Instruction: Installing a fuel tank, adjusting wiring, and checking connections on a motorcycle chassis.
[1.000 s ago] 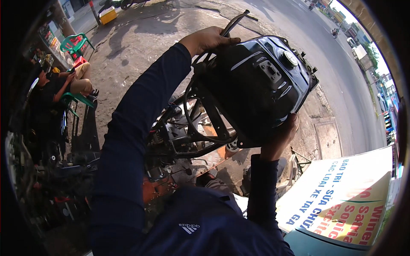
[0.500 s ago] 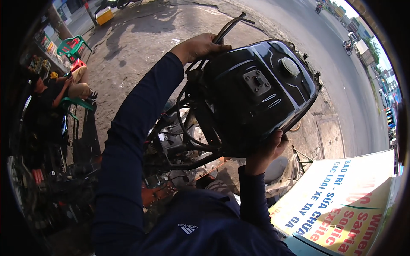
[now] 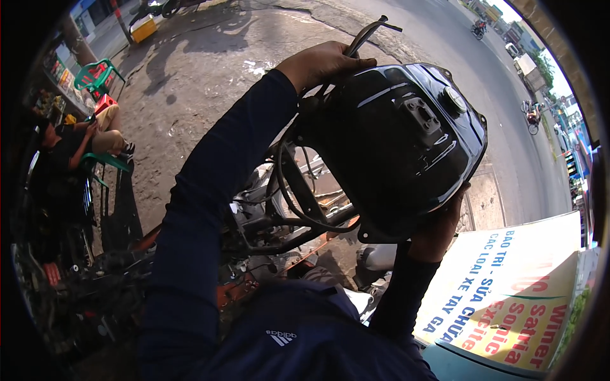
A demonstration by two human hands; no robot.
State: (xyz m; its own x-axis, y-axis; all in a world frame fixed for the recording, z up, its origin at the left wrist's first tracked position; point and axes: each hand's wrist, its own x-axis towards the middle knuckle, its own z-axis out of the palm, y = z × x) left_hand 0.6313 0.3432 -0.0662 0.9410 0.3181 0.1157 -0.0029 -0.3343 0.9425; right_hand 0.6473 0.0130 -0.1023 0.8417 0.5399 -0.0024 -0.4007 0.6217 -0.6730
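Observation:
I hold a glossy black fuel tank (image 3: 362, 159), with a silver cap (image 3: 455, 99) and a bolted fitting (image 3: 416, 117) on its top, above a black motorcycle frame (image 3: 273, 241). My left hand (image 3: 321, 63) is closed at the tank's upper left, beside black hoses (image 3: 368, 32) that rise past its fingers. My right hand (image 3: 441, 222) grips the tank's lower right edge from underneath, its fingers mostly hidden. A looping hose (image 3: 283, 184) hangs along the tank's left side.
At the left a seated person (image 3: 76, 143) holds a small object, near green plastic chairs (image 3: 89, 76) and a yellow box (image 3: 143, 28). Cracked pavement (image 3: 165, 114) borders a road (image 3: 508, 165) with passing riders (image 3: 532, 117). A printed banner (image 3: 553, 267) lies at the lower right, with machine parts at left.
The tank and both my hands have shifted right since half a second ago, and the tank's top has tilted. Riders and vehicles on the road have moved.

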